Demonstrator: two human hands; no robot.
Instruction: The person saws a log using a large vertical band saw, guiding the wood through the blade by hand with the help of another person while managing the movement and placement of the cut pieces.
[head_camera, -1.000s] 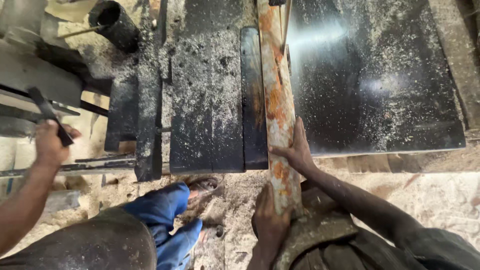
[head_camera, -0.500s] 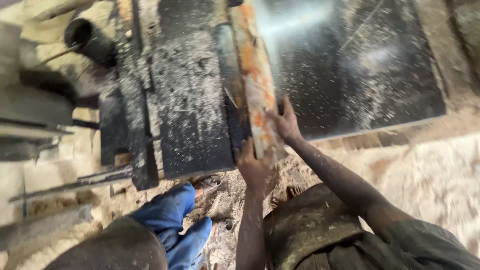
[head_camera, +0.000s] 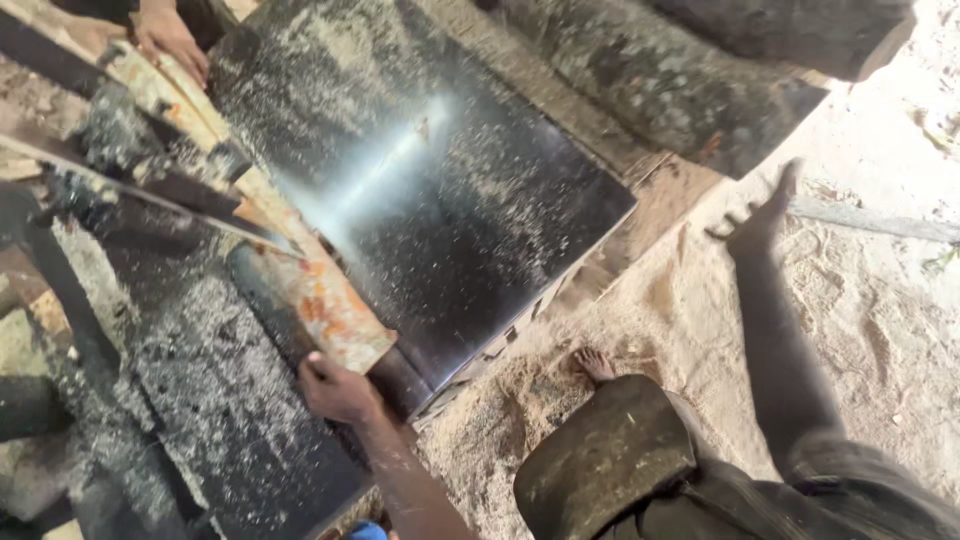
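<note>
The left hand (head_camera: 335, 390) presses the near end of the rust-stained plank (head_camera: 300, 275), lying toward eleven o'clock across the black saw table (head_camera: 470, 200), while the right hand (head_camera: 765, 215) swings free and unclasped at two o'clock, so one-handed feeding risks the plank twisting and fingers slipping.

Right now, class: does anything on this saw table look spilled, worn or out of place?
Yes. Sawdust lies scattered across the dark table top and heaped on the ground. The plank beside the left hand is blotched orange and looks weathered.

Sawdust-strewn sandy floor (head_camera: 880, 330), big dark log (head_camera: 690, 80), daylight glare
</note>
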